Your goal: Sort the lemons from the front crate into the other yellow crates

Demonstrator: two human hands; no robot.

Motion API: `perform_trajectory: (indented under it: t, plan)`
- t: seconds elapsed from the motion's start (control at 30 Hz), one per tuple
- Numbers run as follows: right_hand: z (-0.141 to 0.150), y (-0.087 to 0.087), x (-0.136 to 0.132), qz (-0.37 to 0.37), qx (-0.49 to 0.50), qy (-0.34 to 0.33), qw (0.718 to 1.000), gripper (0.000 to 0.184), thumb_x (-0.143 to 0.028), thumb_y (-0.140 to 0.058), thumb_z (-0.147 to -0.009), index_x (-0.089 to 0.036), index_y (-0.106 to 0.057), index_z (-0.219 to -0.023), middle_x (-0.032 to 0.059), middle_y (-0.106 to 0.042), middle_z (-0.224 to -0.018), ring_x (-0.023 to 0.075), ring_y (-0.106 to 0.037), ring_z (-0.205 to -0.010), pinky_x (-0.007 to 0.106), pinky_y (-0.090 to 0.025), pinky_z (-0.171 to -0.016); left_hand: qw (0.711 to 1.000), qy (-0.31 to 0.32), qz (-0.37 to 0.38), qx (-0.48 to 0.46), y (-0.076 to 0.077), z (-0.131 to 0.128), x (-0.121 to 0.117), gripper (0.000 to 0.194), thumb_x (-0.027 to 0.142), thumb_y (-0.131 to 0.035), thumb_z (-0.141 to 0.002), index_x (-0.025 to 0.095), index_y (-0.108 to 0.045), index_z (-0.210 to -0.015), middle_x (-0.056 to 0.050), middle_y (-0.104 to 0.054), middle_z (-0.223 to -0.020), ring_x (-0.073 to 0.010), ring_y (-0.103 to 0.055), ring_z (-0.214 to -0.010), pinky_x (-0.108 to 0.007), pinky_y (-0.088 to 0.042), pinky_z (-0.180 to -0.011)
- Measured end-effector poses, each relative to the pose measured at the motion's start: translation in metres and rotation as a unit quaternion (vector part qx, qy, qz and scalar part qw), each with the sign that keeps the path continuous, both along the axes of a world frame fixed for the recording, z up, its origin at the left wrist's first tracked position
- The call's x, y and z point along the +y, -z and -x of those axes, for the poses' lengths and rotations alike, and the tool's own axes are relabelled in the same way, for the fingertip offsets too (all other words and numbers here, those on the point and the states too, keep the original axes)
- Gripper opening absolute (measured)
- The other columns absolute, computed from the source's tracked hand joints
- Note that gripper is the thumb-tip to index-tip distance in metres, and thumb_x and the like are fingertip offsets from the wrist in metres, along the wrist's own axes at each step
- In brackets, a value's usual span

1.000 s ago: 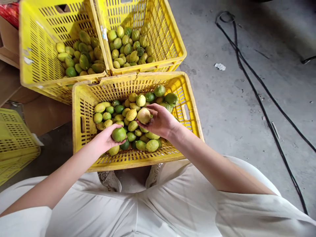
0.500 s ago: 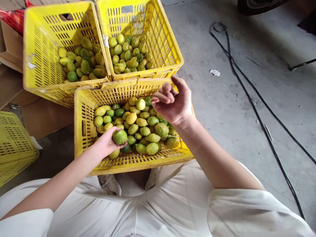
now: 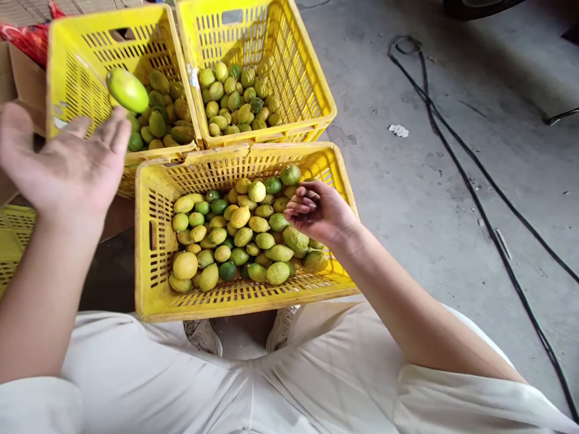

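Note:
A green lemon [image 3: 127,90] is in the air, just off the fingertips of my left hand [image 3: 75,160]. That hand is open, palm up and fingers spread, in front of the back left crate [image 3: 72,60]. Over the right side of the front yellow crate [image 3: 141,265], my right hand [image 3: 323,211] is closed with its fingers curled in, and no fruit shows in it. Yellow and green lemons [image 3: 259,224] cover the bottom of this crate, some of them hidden behind my right hand.
More greenish lemons [image 3: 157,123] lie in the back left crate. Beside it, a third yellow crate [image 3: 312,84] holds several others. Cardboard [image 3: 27,78] and another yellow crate [image 3: 15,241] are at the left. A black cable [image 3: 474,193] runs over the concrete floor [image 3: 384,241].
My left hand has swung up and left from the front crate and let go of the green lemon. My right hand has dropped lower over the front crate, its fingers more curled.

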State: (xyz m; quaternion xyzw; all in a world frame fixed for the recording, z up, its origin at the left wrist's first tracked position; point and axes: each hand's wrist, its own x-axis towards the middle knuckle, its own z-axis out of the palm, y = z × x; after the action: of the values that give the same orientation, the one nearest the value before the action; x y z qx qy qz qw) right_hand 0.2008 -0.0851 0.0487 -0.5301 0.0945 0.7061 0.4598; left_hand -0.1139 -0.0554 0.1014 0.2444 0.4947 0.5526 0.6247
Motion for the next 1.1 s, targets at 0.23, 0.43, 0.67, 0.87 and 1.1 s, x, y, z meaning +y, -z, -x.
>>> perform_trajectory:
  t: [0.23,0.43,0.67,0.87,1.1]
  plan:
    - [-0.004,0.001,-0.002,0.007,-0.016,-0.005,1.000,0.029,-0.017,-0.048,-0.098,-0.022,-0.047,-0.070,-0.0090,-0.031,-0.044,0.0071,-0.033,-0.038,0.017,-0.044,-0.044,0.994,-0.010,-0.080,0.068,0.049,-0.020,-0.001,0.049,0.051,-0.041,-0.099,0.017,-0.058,-0.129,-0.008,-0.051,-0.164,-0.0196,-0.052,-0.148,-0.037,-0.034,-0.128]
    - [-0.013,0.005,-0.004,0.020,-0.013,0.002,1.000,0.026,-0.015,-0.047,-0.098,-0.021,-0.050,-0.072,-0.0078,-0.036,-0.045,0.0077,-0.038,-0.040,0.018,-0.044,-0.044,0.674,0.379,-0.022,0.633,0.151,-0.010,-0.025,0.074,0.045,-0.057,-0.094,0.009,-0.048,-0.158,-0.019,-0.024,-0.177,-0.0418,-0.021,-0.163,-0.058,-0.013,-0.133]
    - [-0.032,0.010,-0.007,0.020,-0.004,0.028,0.999,0.021,-0.013,-0.050,-0.093,-0.020,-0.055,-0.074,-0.0068,-0.041,-0.047,0.0080,-0.042,-0.041,0.019,-0.047,-0.045,0.430,0.518,0.069,0.736,0.201,-0.009,-0.048,0.089,0.043,-0.051,-0.100,0.003,-0.014,-0.171,-0.030,-0.015,-0.176,-0.0539,-0.005,-0.162,-0.069,-0.022,-0.124]
    - [-0.048,0.014,-0.012,0.031,-0.026,0.031,0.999,0.025,-0.014,-0.048,-0.096,-0.020,-0.055,-0.072,-0.0067,-0.040,-0.048,0.0081,-0.042,-0.043,0.018,-0.048,-0.049,0.469,0.481,0.020,0.741,0.198,-0.010,-0.038,0.071,0.041,-0.065,-0.092,0.019,-0.052,-0.158,-0.031,-0.044,-0.159,-0.0605,-0.028,-0.152,-0.078,-0.031,-0.111]
    - [-0.066,0.052,-0.023,-0.132,-0.466,-0.398,0.779,0.011,-0.016,-0.058,-0.095,-0.017,-0.067,-0.088,0.0070,-0.070,-0.083,0.0206,-0.069,-0.080,0.034,-0.058,-0.082,0.497,0.506,-0.045,0.703,0.195,-0.002,-0.027,0.035,0.026,-0.068,-0.083,0.016,-0.071,-0.116,-0.021,-0.064,-0.117,-0.0551,-0.044,-0.137,-0.076,-0.041,-0.101]
